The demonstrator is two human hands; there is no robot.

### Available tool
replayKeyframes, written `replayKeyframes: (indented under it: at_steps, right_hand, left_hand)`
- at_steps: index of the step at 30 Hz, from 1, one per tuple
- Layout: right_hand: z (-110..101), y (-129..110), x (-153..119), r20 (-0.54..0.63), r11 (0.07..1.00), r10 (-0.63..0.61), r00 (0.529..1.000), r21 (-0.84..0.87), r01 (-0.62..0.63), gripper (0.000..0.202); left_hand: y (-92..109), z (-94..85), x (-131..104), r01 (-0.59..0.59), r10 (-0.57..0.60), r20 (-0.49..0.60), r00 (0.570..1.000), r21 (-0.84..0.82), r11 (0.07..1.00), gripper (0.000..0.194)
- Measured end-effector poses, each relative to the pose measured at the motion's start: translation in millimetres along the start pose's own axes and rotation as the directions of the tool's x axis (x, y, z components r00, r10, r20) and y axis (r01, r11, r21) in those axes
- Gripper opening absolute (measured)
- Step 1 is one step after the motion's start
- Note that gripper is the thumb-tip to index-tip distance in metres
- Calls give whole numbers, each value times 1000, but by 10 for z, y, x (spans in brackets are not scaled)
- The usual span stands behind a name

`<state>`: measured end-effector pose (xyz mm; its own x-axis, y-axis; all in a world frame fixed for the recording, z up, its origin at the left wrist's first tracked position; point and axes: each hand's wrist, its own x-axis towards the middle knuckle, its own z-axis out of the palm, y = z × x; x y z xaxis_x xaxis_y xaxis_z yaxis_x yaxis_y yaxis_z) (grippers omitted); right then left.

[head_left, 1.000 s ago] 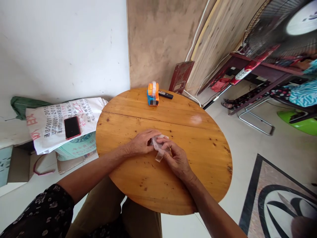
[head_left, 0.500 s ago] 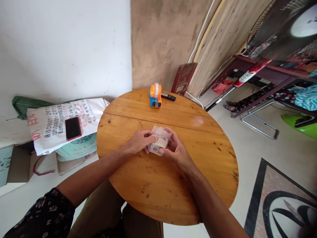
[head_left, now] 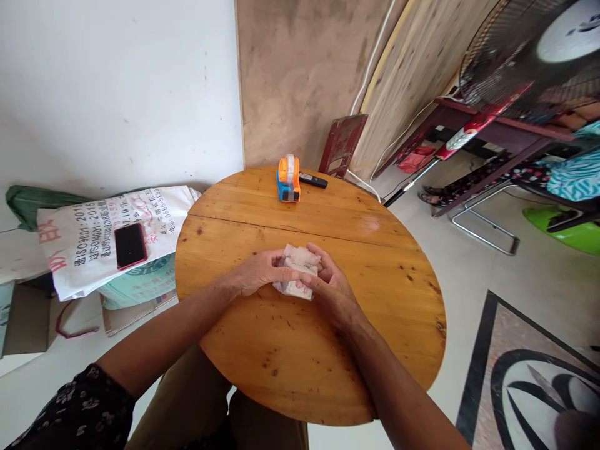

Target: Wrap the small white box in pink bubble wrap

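Note:
Between my two hands is a small whitish packet (head_left: 296, 284) in clear, crinkled wrapping, with faint pink marks on its near face. My left hand (head_left: 257, 272) grips it from the left, the thumb laid across its top. On the right side my right hand (head_left: 334, 286) holds it, thumb on top near the other thumb and fingers behind. The packet is over the middle of the round wooden table (head_left: 290, 350). An orange and blue tape dispenser (head_left: 289, 179) stands at the far edge, beside a black slim object (head_left: 313, 180).
A phone (head_left: 130, 245) lies on printed white sacks (head_left: 84, 250) left of the table. A dark red chair (head_left: 344, 144) is behind it. At the right are a standing fan (head_left: 529, 56), a dark table and part of a seated person.
The packet has turned in my hands, and its loose wrapping lies differently. My left thumb has moved across its top towards my right thumb. The whole view has shifted slightly.

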<state>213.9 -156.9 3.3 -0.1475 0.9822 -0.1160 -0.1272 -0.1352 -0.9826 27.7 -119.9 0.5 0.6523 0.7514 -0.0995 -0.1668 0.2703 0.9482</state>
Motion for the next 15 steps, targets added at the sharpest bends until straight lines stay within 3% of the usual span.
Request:
replayKeyframes:
  at_steps: [7, 11, 15]
  right_hand:
    - [-25, 19, -12, -48, 993, -83, 995, -90, 79, 68]
    - [-131, 5, 32, -87, 983, -137, 987, -133, 125, 53]
    - [-194, -31, 67, -57, 983, -110, 992, -155, 100, 39]
  left_hand:
    - [-13, 43, 20, 63, -66, -16, 998, -163, 985, 54]
    - [-24, 18, 21, 70, -73, -14, 997, -162, 984, 51]
    - [-5, 9, 0, 98, -97, 15, 995, -91, 991, 47]
